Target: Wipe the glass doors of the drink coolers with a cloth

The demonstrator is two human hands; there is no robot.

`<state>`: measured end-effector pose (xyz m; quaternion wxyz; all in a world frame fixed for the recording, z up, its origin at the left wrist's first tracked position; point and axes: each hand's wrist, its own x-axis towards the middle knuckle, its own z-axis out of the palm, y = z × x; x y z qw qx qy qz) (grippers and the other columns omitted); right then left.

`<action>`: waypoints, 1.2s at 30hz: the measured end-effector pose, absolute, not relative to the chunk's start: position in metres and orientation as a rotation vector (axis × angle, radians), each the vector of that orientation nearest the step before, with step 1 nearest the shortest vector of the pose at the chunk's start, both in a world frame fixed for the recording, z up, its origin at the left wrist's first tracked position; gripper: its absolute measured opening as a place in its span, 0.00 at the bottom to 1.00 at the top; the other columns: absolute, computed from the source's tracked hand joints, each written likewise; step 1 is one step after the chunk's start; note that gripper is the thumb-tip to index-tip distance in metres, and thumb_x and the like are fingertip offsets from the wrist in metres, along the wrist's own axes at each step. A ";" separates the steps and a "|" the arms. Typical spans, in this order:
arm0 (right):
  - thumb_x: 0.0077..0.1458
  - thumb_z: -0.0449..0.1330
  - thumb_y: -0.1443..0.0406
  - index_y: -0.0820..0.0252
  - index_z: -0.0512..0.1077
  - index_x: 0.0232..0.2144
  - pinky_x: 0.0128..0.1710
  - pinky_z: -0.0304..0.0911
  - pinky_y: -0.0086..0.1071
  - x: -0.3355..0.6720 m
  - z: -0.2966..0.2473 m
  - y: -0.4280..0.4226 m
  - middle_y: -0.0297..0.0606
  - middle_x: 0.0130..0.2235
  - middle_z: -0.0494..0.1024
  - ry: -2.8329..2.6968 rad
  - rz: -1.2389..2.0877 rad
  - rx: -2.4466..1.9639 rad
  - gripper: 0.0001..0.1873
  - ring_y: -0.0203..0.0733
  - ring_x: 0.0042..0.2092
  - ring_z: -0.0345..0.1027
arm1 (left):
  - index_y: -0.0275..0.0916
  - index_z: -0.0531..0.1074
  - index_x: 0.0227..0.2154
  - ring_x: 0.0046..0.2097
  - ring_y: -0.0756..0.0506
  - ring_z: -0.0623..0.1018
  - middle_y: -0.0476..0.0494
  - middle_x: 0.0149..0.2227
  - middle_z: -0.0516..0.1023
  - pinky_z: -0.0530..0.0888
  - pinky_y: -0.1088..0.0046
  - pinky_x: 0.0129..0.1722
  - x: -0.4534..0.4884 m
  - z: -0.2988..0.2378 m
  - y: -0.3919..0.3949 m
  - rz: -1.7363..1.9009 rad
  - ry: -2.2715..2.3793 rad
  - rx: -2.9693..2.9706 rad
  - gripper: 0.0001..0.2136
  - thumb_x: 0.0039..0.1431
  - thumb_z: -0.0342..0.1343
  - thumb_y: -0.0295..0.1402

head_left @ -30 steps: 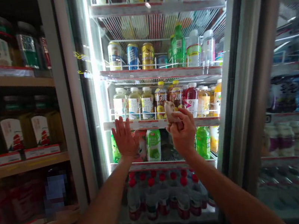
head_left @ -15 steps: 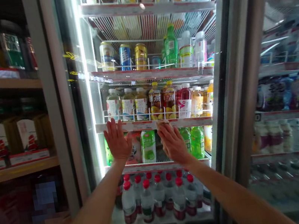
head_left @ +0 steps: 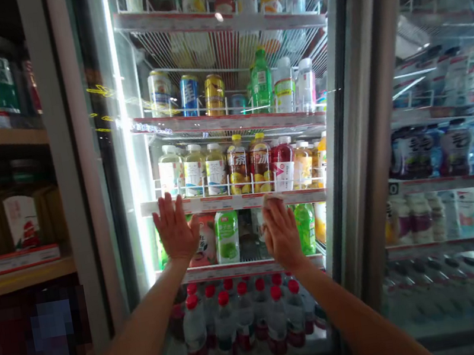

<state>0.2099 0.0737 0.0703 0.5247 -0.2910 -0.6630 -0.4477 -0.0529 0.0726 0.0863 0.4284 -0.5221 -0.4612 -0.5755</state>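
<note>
My left hand is raised with its fingers spread, its palm toward the glass door of a lit drinks cooler. Just to the right of it, behind the glass, stand a pink carton and a green carton. My right hand presses a pale cloth against the glass, level with the third shelf's front edge. Only a strip of the cloth shows above the fingers; the palm hides the rest. Close by on the right, behind the pane, is a green bottle.
Bottles with red caps fill the cooler's bottom. Cans and tea bottles line the shelves above. A metal door frame runs down the right side, with another cooler beyond. Wooden shelves with jars stand at left.
My right hand has slid the cloth a little to the right across the glass. My left hand keeps its place on the door. The whole view has shifted slightly.
</note>
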 end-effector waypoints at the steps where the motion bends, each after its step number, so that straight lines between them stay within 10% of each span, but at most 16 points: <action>1: 0.56 0.49 0.68 0.60 0.53 0.60 0.61 0.44 0.47 0.207 0.070 0.073 0.45 0.59 0.62 -1.658 -1.093 -0.672 0.29 0.46 0.64 0.43 | 0.34 0.48 0.61 0.66 0.39 0.45 0.33 0.64 0.48 0.45 0.54 0.62 -0.053 0.086 0.073 -1.433 -1.149 -1.303 0.28 0.60 0.42 0.41; 36: 0.57 0.47 0.64 0.57 0.48 0.62 0.61 0.34 0.52 0.242 0.102 0.083 0.45 0.62 0.57 -1.441 -1.096 -0.819 0.31 0.49 0.64 0.44 | 0.33 0.52 0.60 0.66 0.40 0.46 0.33 0.64 0.50 0.44 0.54 0.62 -0.050 0.086 0.071 -1.481 -1.195 -1.330 0.28 0.60 0.41 0.42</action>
